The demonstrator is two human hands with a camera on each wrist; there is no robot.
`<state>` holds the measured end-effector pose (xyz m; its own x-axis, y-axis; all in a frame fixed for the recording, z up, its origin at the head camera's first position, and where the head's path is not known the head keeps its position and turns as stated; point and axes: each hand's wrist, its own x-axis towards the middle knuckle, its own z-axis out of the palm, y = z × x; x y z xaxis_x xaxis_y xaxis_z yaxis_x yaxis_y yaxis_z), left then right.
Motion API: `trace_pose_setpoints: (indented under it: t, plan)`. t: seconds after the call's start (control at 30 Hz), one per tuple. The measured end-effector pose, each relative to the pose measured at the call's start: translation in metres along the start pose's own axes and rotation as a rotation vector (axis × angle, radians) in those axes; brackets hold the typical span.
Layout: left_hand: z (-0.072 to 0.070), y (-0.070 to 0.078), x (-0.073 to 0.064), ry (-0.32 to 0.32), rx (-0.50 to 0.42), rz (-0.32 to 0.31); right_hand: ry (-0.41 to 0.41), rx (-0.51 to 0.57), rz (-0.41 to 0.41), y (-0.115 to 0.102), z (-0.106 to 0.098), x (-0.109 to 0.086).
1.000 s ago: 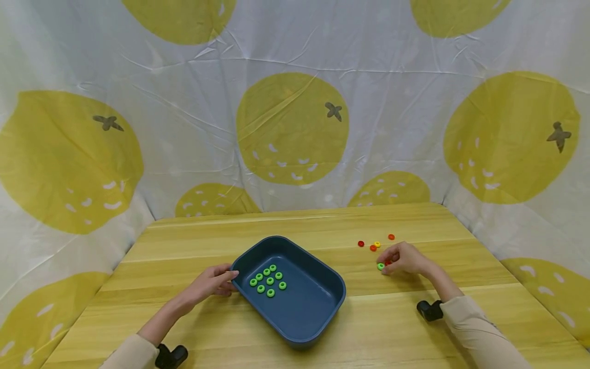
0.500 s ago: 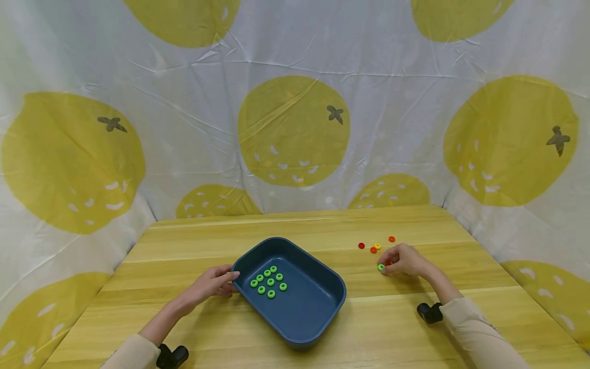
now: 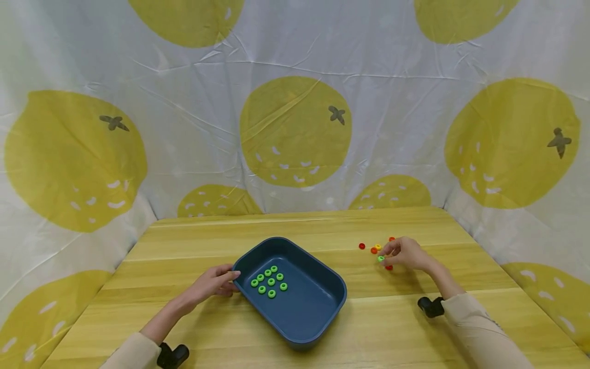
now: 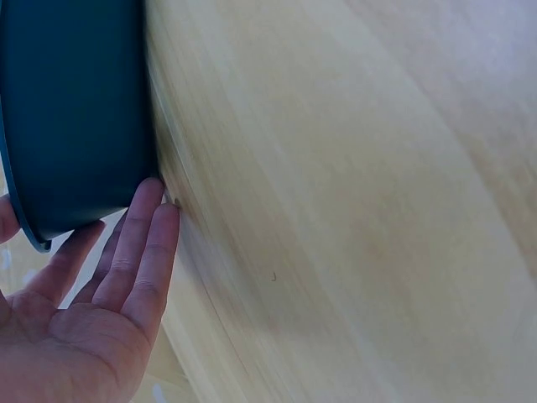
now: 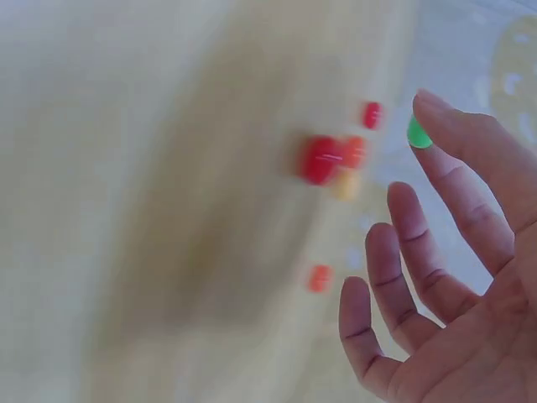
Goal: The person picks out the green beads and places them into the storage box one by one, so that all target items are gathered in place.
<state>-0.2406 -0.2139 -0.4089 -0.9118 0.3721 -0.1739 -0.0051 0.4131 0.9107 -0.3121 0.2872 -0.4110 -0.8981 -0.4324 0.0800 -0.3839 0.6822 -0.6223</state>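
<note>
My right hand (image 3: 406,252) pinches a small green ring bead (image 3: 380,259) between thumb and index finger, lifted off the table. In the right wrist view the green bead (image 5: 418,133) shows at the fingertips, while the other fingers spread loosely. Below that hand lies a red bead (image 3: 389,267). At the left, my left hand (image 3: 213,282) grips the corner of a dark blue rectangular tub (image 3: 309,320), thumb over its rim. Its fingers (image 4: 138,243) lie against the tub's outer wall in the left wrist view. Several green ring beads (image 3: 271,282) lie grouped on the tub's floor.
Beyond the right hand, a dark red bead (image 3: 361,246), an orange-red bead (image 3: 374,250), a yellow bead (image 3: 378,247) and another orange bead (image 3: 392,239) lie on the wooden table (image 3: 193,241). A fruit-print curtain (image 3: 203,128) surrounds the table's back and sides.
My right hand has risen from the table with the green bead pinched in it, uncovering the red bead beneath. The left hand and the tub stay in place.
</note>
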Motion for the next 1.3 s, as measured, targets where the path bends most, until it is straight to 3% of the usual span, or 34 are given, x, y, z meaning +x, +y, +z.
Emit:
trace_pose_setpoints:
  t: [0.3, 0.57, 0.73, 0.97, 1.13, 1.3]
  plan:
    - [0.0, 0.0, 0.0, 0.002, 0.005, -0.007, 0.042, -0.085, -0.028, -0.048, -0.029, 0.027]
    - [-0.001, 0.0, 0.0, -0.005, 0.002, -0.006, -0.011, -0.078, -0.129, -0.117, -0.024, 0.057]
    - [-0.001, 0.001, 0.0, -0.011, 0.001, -0.009, -0.073, -0.069, -0.259, -0.154, -0.001, 0.075]
    - [-0.001, 0.001, 0.0, -0.008, 0.011, -0.009, -0.231, -0.143, -0.401, -0.192, 0.057, 0.099]
    - [0.001, 0.002, -0.001, 0.002, 0.015, -0.019, -0.403, -0.196, -0.421, -0.204, 0.101, 0.102]
    - [0.002, 0.003, 0.0, 0.002, 0.019, -0.02, -0.602, -0.255, -0.36, -0.21, 0.13, 0.098]
